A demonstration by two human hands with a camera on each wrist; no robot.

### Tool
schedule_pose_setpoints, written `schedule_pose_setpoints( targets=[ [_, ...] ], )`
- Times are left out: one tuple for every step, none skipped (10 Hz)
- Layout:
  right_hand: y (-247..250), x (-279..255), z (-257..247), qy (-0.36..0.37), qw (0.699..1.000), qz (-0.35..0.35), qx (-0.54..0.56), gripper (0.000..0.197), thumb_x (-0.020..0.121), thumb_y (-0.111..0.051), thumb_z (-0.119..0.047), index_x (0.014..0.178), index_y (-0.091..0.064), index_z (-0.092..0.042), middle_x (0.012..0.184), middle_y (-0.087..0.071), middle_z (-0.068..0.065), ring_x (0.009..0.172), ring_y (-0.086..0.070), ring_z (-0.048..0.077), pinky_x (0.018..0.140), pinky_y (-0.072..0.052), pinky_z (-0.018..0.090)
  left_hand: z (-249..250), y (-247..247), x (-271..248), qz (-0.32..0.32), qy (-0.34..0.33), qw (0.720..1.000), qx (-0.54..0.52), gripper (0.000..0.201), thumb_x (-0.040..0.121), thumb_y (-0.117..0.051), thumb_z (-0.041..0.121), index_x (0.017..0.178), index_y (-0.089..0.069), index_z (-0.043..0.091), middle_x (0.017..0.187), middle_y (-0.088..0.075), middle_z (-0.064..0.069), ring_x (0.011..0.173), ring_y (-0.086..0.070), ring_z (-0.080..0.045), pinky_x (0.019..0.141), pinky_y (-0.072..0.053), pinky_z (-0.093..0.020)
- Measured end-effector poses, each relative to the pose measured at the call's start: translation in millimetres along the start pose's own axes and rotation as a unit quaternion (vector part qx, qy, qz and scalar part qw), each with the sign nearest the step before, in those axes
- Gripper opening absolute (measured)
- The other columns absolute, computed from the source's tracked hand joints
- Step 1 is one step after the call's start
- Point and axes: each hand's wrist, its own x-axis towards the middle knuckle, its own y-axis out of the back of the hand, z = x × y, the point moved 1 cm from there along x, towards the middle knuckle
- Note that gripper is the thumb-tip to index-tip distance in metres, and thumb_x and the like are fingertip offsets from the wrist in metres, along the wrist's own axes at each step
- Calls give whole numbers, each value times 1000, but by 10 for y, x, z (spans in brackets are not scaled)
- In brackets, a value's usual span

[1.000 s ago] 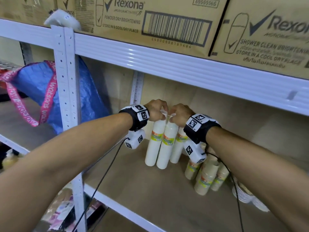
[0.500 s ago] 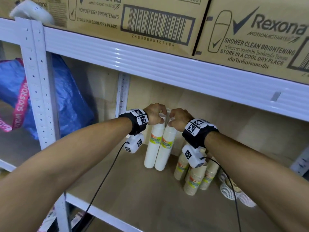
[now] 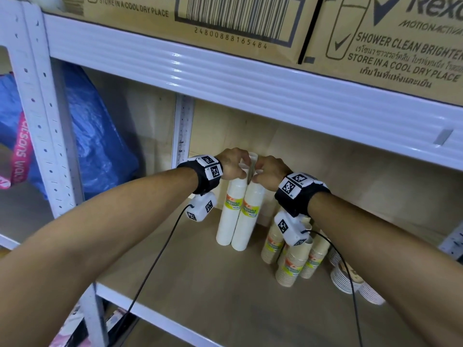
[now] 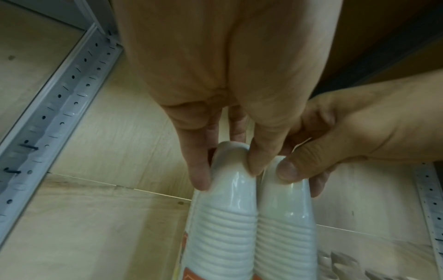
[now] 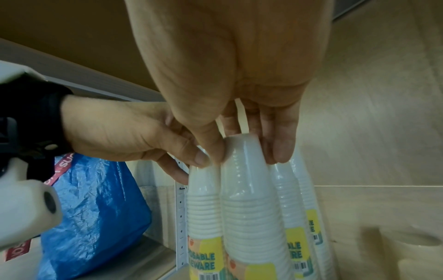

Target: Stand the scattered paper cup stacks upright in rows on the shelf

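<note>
Two tall white paper cup stacks in clear wrap stand side by side on the wooden shelf (image 3: 200, 284). My left hand (image 3: 235, 164) pinches the top of the left stack (image 3: 228, 216); the left wrist view shows thumb and fingers (image 4: 199, 180) curled over its cap (image 4: 230, 170). My right hand (image 3: 266, 172) grips the top of the right stack (image 3: 248, 219), with its fingers (image 5: 279, 153) wrapped around the cap (image 5: 242, 155). In the right wrist view, two more white stacks (image 5: 282, 187) stand just behind.
Several shorter brown cup stacks (image 3: 290, 266) stand to the right, below my right wrist. White bowls (image 3: 344, 279) lie further right. A blue bag (image 3: 100, 146) fills the bay to the left, past the upright post (image 3: 183, 128). Cardboard boxes (image 3: 238, 18) sit on the shelf above.
Both hands keep hold of the tops of the two white stacks. The stacks and hands have barely shifted; the head view has swung and moved in closer.
</note>
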Motion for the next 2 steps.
schedule_pose_setpoints(
  targets=[
    [-16, 12, 23, 21, 1000, 1, 7, 25, 83, -68, -16, 107, -69, -10, 130, -61, 4, 108, -61, 24, 76, -42, 25, 17, 14, -3, -8, -6, 1000, 4, 43, 84, -72, 19, 125, -59, 18, 131, -53, -6, 114, -55, -25, 80, -44, -26],
    [5, 7, 10, 22, 1000, 7, 13, 26, 83, -69, -19, 107, -68, -10, 124, -63, 6, 106, -62, 24, 76, -44, 26, 63, 82, -23, -9, -11, 1000, 6, 43, 84, -72, 19, 124, -59, 17, 129, -54, -6, 111, -56, -25, 76, -44, -26]
  ],
)
